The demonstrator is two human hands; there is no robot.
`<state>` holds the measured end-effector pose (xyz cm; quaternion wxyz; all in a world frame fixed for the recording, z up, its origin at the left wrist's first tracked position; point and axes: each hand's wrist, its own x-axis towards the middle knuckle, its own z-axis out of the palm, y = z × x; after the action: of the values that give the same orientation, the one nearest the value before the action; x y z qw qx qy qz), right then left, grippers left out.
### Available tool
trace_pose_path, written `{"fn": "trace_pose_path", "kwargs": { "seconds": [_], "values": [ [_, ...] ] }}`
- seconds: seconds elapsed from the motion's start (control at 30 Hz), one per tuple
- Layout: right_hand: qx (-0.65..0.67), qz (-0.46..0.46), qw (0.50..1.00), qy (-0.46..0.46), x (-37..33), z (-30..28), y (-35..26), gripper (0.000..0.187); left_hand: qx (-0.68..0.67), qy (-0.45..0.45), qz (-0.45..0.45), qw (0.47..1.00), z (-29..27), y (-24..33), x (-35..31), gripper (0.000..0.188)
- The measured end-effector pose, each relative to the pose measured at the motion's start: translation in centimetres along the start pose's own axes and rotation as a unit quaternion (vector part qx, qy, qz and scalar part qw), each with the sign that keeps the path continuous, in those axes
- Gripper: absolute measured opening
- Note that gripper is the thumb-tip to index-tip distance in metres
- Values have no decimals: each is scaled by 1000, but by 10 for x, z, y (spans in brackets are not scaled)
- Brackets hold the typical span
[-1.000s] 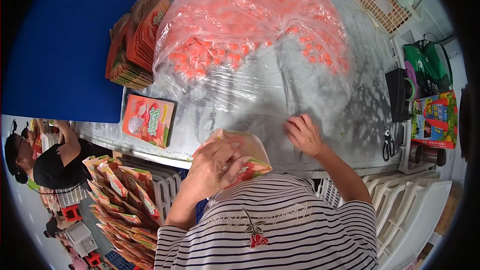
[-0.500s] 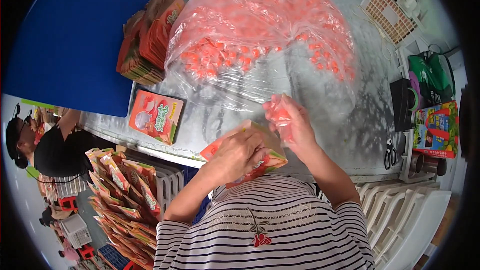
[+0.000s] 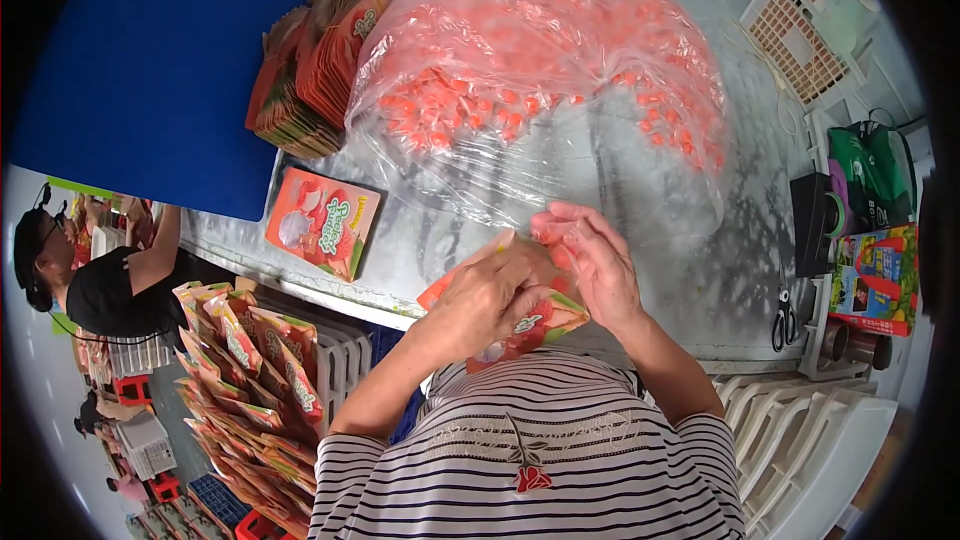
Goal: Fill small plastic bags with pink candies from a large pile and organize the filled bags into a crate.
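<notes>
My left hand point(image 3: 487, 295) holds an orange printed pouch point(image 3: 530, 325) at my chest, its mouth turned up. My right hand point(image 3: 592, 262) is pressed against the pouch's top with small orange pieces point(image 3: 549, 228) pinched in its fingers. Just beyond both hands lies a big clear plastic bag point(image 3: 540, 90) heaped with orange pieces, spread over the grey marbled table point(image 3: 745, 270).
A flat orange pouch point(image 3: 322, 221) lies on the table at left, with a stack of pouches point(image 3: 310, 70) behind it. More filled pouches point(image 3: 245, 370) stand at lower left. Scissors point(image 3: 785, 320), a black box point(image 3: 812, 223) and a white basket point(image 3: 795, 32) sit right. Another person point(image 3: 95, 275) works far left.
My right hand left the clear bag with orange pieces and came back to the pouch's mouth. My left hand kept the pouch, tilting it up.
</notes>
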<state>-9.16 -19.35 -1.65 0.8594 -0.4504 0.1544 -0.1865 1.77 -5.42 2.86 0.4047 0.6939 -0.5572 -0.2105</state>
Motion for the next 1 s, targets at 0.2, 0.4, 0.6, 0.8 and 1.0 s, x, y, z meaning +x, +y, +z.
{"fn": "trace_pose_path", "kwargs": {
  "seconds": [0.2, 0.4, 0.6, 0.8, 1.0],
  "values": [
    [-250, -55, 964, -71, -7, 10, -18, 31, 11, 0, -3, 1000, -1, 0, -3, 12],
    [-508, -180, 836, -104, -15, 18, -24, 29, 14, 36, -17, 999, -12, 8, -10, 14],
    [-456, -274, 838, -124, -31, 15, -56, 28, 65, 104, 107, 987, -9, 9, -15, 16],
    [-717, -99, 607, -326, -23, 30, -71, 44, 115, 104, 185, 970, 3, 19, -21, 17],
    [-350, -49, 888, -295, 12, 34, -81, 19, 82, 146, 132, 977, -22, 11, -37, 17]
  ]
}}
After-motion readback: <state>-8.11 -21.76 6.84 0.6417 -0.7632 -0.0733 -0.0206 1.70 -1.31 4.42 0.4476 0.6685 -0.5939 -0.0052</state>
